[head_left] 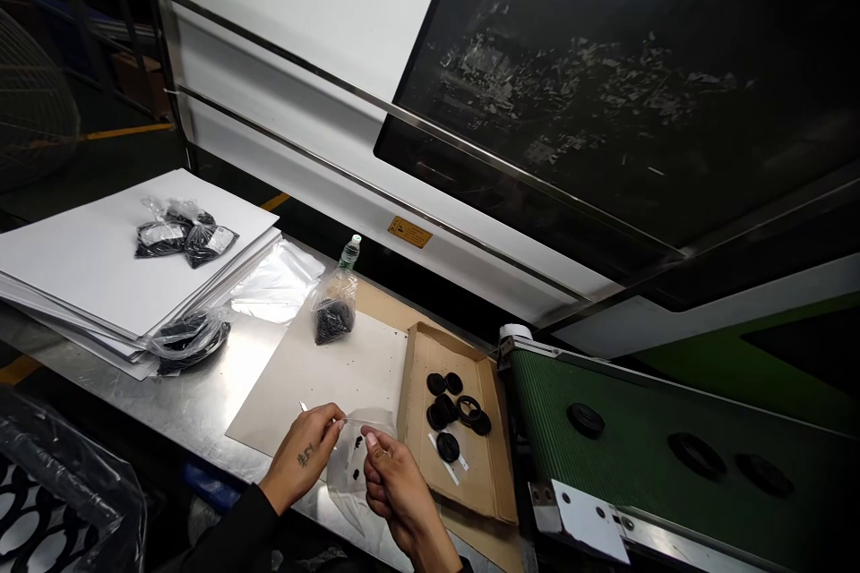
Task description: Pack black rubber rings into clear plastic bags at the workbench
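Note:
My left hand (pixel 305 452) pinches the top edge of a clear plastic bag (pixel 356 488) with thumb and finger. At the bag's right side, my right hand (pixel 399 483) is closed with its thumb at the mouth; its curled fingers partly hide the bag. A few small black pieces (pixel 356 457) show in or behind the clear film. Beyond my hands lies a beige board (pixel 363 367) with tiny black specks. A clear bag of small black parts (pixel 334 318) stands on it, beside a water bottle (pixel 349 252).
To the right, a cardboard tray (pixel 494 466) holds several black rings and caps. Black rings lie on a green conveyor belt (pixel 638 448). White sheets (pixel 100 260) are stacked at left, bearing filled bags (pixel 184 233). Flat empty bags (pixel 279 282) lie on the metal table (pixel 232 394).

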